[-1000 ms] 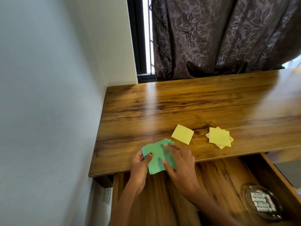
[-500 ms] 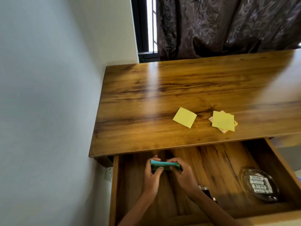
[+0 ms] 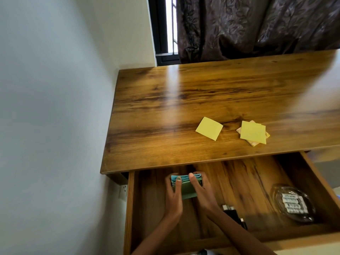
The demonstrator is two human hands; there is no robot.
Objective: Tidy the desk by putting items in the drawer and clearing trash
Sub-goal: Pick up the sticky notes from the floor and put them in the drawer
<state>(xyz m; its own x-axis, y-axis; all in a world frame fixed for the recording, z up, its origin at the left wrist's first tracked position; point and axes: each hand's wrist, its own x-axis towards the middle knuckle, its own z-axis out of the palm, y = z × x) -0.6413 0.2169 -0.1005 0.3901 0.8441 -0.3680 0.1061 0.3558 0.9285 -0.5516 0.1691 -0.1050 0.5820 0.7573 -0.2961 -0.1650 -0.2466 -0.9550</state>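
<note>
A stack of green and blue paper squares (image 3: 186, 188) sits low inside the open wooden drawer (image 3: 257, 183), at its back left. My left hand (image 3: 173, 196) grips the stack's left side and my right hand (image 3: 201, 192) grips its right side, thumbs on top. On the desk top (image 3: 165, 107) lie a single yellow paper square (image 3: 209, 130) and, to its right, a small pile of yellow and tan squares (image 3: 253, 133).
A dark glass dish (image 3: 292, 205) holding white tablet strips sits in the drawer's right part. A small black object (image 3: 233, 214) lies beside my right forearm. A white wall runs along the left, with a socket (image 3: 123, 190) under the desk. A dark curtain (image 3: 257, 24) hangs behind.
Both hands carried the green and blue stack off the desk's front edge down into the drawer, and now hold it lower against the drawer floor.
</note>
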